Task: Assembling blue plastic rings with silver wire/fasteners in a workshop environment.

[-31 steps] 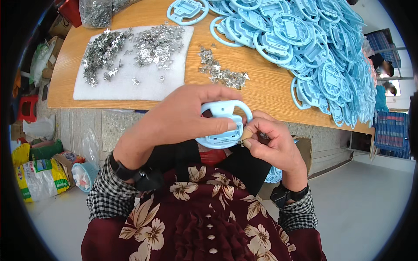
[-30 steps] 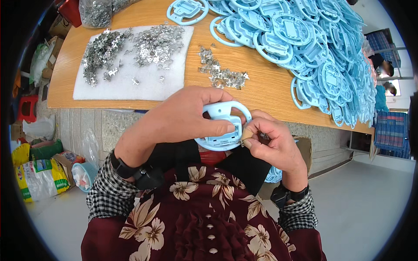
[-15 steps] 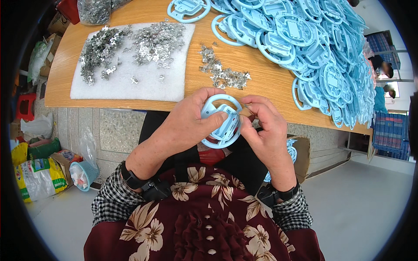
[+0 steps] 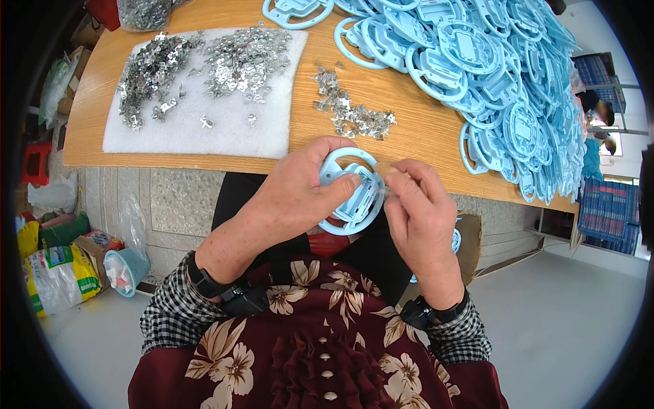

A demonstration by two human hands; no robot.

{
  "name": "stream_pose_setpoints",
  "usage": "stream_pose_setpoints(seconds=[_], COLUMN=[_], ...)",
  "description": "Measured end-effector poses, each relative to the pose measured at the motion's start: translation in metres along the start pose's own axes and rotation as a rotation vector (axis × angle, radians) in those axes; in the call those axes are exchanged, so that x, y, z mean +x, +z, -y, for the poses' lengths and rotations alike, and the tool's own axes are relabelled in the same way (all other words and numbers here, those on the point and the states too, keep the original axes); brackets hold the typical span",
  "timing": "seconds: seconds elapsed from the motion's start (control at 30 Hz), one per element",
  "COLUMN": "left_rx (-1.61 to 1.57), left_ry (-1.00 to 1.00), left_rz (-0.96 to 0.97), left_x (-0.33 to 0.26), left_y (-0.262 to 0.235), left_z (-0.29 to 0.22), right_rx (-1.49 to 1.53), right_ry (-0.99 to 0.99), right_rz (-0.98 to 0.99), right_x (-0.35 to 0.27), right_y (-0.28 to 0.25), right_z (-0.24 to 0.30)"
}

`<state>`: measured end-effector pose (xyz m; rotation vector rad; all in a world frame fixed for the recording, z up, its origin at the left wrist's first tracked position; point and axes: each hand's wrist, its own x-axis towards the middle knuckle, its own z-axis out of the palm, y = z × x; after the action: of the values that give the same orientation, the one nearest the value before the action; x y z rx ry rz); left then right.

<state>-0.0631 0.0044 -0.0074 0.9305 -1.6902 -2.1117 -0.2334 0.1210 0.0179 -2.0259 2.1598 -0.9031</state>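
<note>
2 hands at a light-blue ring-shaped frame [image 4: 360,198], just off the near edge of the table [image 4: 415,140].
The left hand [image 4: 293,180] grips the frame, thumb across its recessed face, apparently to steady it; the right hand [image 4: 417,204] is pinched nearly closed at its right rim, on what I cannot tell. Metal clips [image 4: 245,65] lie loose on a white pad [image 4: 197,140], probably for easy picking. A clear bag [image 4: 144,13] holds more metal pieces, a cardboard box [image 4: 470,251] light-blue parts [image 4: 456,240].

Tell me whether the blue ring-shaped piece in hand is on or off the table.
Off: the left hand grips the blue ring-shaped piece mostly past the near edge of the table.
</note>
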Motion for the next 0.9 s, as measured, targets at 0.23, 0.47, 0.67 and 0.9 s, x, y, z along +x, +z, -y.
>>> stream_pose_setpoints(seconds=[0.23, 0.47, 0.67, 0.9], left_rx=[-0.16, -0.154, 0.385, 0.375], left_ry=[-0.011, 0.061, 0.329, 0.376], left_rz=[0.039, 0.117, 0.023, 0.043], left_x=[0.0, -0.01, -0.015, -0.012], left_y=[-0.004, -0.005, -0.001, 0.0], left_z=[-0.001, 0.0, -0.008, -0.002], right_rx=[0.164, 1.239, 1.214, 1.168], right_ry=[0.149, 0.857, 0.84, 0.8], right_rz=[-0.027, 0.313, 0.351, 0.383], right_x=[-0.009, -0.012, -0.014, -0.015], right_y=[0.003, 0.001, 0.001, -0.003], right_z=[-0.005, -0.015, -0.01, -0.009])
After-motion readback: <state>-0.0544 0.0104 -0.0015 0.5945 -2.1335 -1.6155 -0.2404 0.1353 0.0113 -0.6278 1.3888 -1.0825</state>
